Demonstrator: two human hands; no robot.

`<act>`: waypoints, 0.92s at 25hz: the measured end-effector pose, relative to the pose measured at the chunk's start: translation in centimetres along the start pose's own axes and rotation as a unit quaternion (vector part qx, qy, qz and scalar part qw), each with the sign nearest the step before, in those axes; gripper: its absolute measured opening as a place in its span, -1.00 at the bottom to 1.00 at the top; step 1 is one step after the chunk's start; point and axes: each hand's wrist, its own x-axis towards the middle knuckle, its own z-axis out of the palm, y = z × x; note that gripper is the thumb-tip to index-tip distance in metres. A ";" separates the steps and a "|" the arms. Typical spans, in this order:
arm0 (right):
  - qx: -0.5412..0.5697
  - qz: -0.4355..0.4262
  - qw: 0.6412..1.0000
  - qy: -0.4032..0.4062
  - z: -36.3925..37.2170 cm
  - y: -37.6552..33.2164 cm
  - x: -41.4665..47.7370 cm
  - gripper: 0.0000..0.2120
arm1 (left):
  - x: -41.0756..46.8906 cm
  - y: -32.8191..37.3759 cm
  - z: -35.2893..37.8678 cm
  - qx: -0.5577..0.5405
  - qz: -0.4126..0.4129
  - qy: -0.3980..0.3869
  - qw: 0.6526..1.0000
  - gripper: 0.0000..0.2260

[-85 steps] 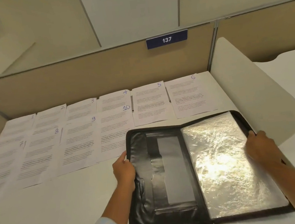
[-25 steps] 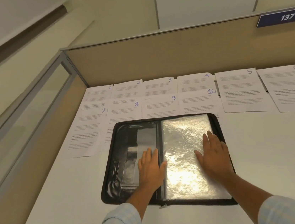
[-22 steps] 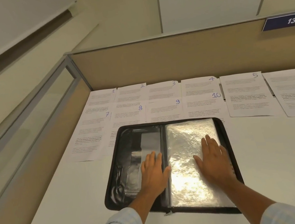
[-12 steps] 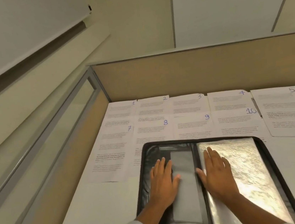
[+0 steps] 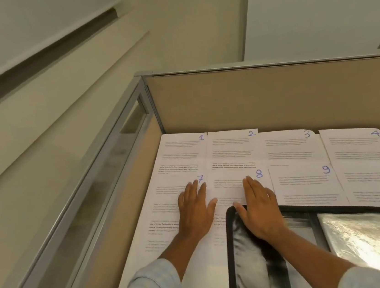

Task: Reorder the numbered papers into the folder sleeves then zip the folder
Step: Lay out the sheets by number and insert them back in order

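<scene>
**Q:** Beige partition (image 5: 274,95) behind, white desk (image 5: 208,285) below: where are the task's things?

**A:** The open folder (image 5: 230,246) lies at lower right, with no sheet visibly filed in its clear sleeve (image 5: 375,240). The numbered papers lie in two rows beyond and left of the folder.

**Q:** And the hands?

**A:** The left hand (image 5: 196,211) lies flat, fingers straight, on sheet 7 (image 5: 165,206), left of the folder. The right hand (image 5: 259,209), fingers straight and together, spans the folder's far corner and sheet 8 (image 5: 227,187).

**Q:** Which step is this?

**A:** Probably reaching for the first sheet. Sheet 1 (image 5: 180,152), beyond sheet 7, must slide out from under it without dragging its neighbours.
</scene>
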 end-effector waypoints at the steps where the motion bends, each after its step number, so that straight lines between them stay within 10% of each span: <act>1: 0.007 -0.002 1.000 -0.005 0.3 -0.9 1.6 -0.27 | 1.4 -0.9 -0.4 0.004 -0.003 0.002 1.000 -0.31; 23: 0.021 0.028 0.999 0.001 1.8 -7.6 33.3 -0.67 | 10.3 -8.9 2.3 0.050 0.010 0.058 0.997 -0.35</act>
